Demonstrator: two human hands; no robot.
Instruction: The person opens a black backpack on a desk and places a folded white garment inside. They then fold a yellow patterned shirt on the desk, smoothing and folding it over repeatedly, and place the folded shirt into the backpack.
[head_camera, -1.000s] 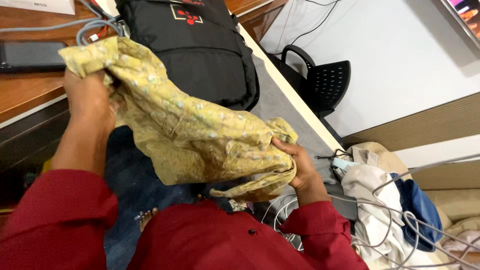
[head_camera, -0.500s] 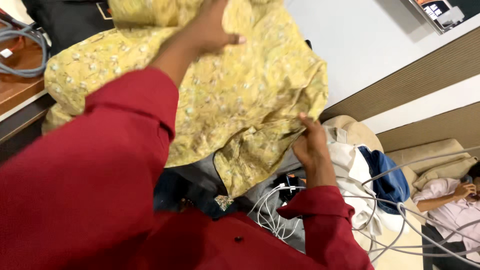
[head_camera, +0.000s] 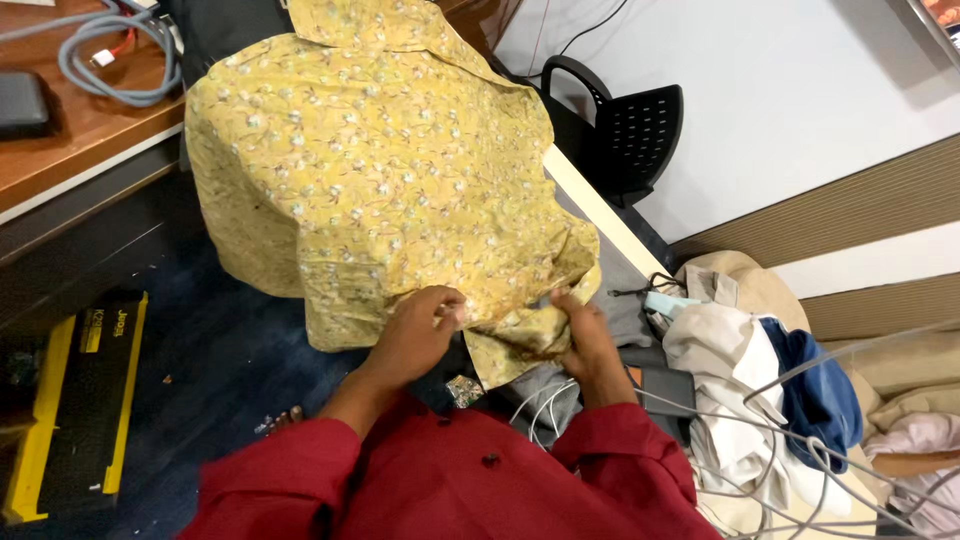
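While both hands work at its lower hem, the yellow floral shirt (head_camera: 390, 170) lies spread open, draped over a dark bulky thing at the near edge of the bench (head_camera: 70, 140), its collar toward the far side and its hem hanging down toward the person. The left hand (head_camera: 420, 335) pinches the hem between thumb and fingers, its grip narrow and closed on the cloth. The right hand (head_camera: 590, 340) is just beside it, gripping a bunched fold of the same hem, fingers curled around the fabric. Red sleeves (head_camera: 450, 480) fill the bottom of the view.

On the wooden bench top at the upper left lie a coiled grey cable (head_camera: 120, 60) and a flat black device (head_camera: 22, 100) near the left edge. A black chair (head_camera: 630, 130) stands beyond the shirt, against the white wall. To the right of the right hand sits a heap of clothes (head_camera: 740, 400), white, beige and blue, with white wires (head_camera: 830, 470) trailing over it. A yellow and black flat object (head_camera: 80, 400) lies on the blue floor at the lower left.
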